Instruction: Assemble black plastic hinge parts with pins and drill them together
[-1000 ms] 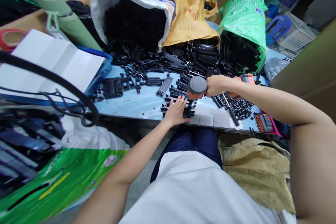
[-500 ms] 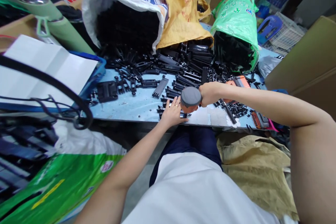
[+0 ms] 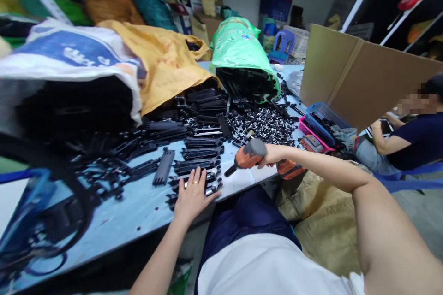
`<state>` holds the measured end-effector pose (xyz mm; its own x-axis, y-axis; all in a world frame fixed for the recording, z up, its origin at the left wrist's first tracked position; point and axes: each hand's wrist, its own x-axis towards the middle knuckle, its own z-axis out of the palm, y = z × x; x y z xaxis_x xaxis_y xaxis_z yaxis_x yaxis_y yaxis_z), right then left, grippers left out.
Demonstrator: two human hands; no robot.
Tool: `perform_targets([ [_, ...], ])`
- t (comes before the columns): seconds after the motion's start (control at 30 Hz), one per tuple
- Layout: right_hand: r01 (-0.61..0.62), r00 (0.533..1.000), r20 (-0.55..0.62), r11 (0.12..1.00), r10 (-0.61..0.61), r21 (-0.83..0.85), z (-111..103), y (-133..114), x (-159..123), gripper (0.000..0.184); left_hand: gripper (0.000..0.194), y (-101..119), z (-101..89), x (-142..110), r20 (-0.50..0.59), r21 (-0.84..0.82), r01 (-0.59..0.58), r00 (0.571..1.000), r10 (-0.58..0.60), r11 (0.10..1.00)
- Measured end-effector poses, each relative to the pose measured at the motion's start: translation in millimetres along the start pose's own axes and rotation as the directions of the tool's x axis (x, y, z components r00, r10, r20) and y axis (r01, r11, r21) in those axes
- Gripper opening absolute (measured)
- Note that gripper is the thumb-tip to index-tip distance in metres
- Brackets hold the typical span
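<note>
My right hand [image 3: 272,154] is wrapped round the handle of an orange and grey cordless drill [image 3: 249,153]. Its dark tip points down and left, a little above the table, beside the right ends of a row of black plastic parts [image 3: 199,153]. My left hand [image 3: 193,193], with a ring on one finger, lies with spread fingers on the nearest parts of that row and partly hides them. Left of the row, a flat dark grey piece [image 3: 164,167] lies on its own.
Black pieces spill from a white-blue sack [image 3: 83,50], a yellow bag [image 3: 166,55] and a green bag [image 3: 238,46]. Small screws [image 3: 266,124] lie heaped behind the drill. Baskets [image 3: 320,122] and a cardboard sheet [image 3: 346,64] stand right; beyond sits another person [image 3: 404,138].
The view has swung to the right, bringing the other person into sight. The drill has tilted, so its side and tip now show, apart from my left hand, which stays on the parts.
</note>
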<state>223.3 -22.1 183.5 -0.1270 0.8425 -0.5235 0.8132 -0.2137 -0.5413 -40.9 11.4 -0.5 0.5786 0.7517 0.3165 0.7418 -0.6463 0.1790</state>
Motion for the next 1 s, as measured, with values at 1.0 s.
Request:
perform_targets([
  [1.0, -0.499, 0.625, -0.583, 0.840, 0.519, 0.212, -73, 125, -30, 0.033, 0.010, 21, 1.4, -17, -0.511, -0.152, -0.187, 0.856, 0.085, 0.970],
])
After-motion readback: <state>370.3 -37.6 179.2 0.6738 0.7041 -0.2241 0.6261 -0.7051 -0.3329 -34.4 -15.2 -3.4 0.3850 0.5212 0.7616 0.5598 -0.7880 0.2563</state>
